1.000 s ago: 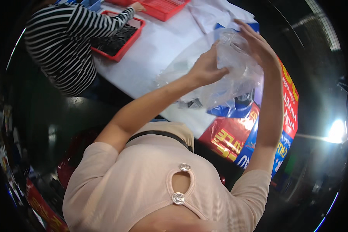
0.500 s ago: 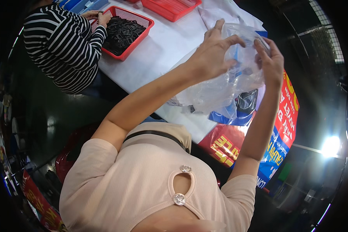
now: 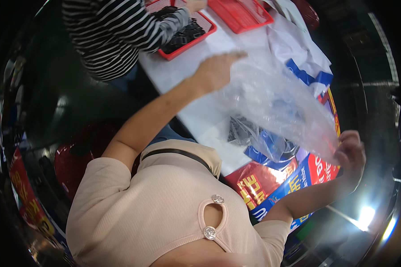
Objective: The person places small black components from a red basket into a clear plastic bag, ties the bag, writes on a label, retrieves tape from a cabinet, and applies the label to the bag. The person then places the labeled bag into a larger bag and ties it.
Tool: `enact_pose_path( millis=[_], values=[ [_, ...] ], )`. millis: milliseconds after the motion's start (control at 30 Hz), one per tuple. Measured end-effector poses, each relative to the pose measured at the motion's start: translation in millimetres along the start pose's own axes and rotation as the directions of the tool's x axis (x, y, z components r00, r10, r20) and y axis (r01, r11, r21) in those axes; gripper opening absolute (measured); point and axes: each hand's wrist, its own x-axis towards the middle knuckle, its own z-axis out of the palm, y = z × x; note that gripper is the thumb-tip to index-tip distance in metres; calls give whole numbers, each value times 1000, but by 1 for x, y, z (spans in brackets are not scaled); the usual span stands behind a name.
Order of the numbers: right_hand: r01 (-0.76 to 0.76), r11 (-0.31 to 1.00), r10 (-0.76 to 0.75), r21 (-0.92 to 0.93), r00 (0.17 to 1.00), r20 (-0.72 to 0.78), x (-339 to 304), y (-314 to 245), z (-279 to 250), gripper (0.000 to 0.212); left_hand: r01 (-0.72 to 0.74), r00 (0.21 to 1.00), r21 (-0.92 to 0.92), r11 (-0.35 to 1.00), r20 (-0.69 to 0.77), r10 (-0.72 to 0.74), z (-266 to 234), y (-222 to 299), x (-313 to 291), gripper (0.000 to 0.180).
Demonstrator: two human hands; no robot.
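A large clear plastic bag [image 3: 280, 93] is spread wide between my two hands above the table. My left hand [image 3: 216, 72] is closed on its upper left edge, blurred by motion. My right hand [image 3: 351, 153], also a little blurred, grips the opposite lower corner beyond the table's right edge. Beneath the bag, dark pieces in clear wrapping [image 3: 243, 130] lie on the table, with a blue-edged packet [image 3: 272, 147] beside them. The film partly hides both.
A person in a striped top [image 3: 116, 35] works at a red basket [image 3: 189, 48] of black plastic parts. Another red basket [image 3: 243, 18] stands at the back of the white-covered table [image 3: 200, 115]. Printed red and blue sheeting [image 3: 267, 178] hangs at the near right edge.
My hands have moved far apart, stretching the bag out. The right hand swung outward and nearer to me; the left moved left. My view has shifted as well.
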Motion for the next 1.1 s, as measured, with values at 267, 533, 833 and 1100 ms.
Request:
enact_pose_path(
  millis=[267, 533, 833, 1100],
  values=[
    [-191, 814, 128, -549, 980, -151, 88, 62, 123, 28, 224, 960, -163, 961, 209, -188, 70, -16, -118, 44],
    [-14, 793, -253, -609, 902, -350, 111, -26, 215, 45, 358, 920, -364, 860, 296, -258, 34, -53, -94, 47],
    [-533, 553, 596, -640, 790, -142, 108, 101, 307, 77, 592, 713, 182, 785, 335, -616, 64, -179, -108, 50],
    [-564, 665, 631, -490, 775, -36, 66, 203, 429, 70, 408, 886, -89, 909, 278, -371, 93, -254, -127, 36]
  ],
)
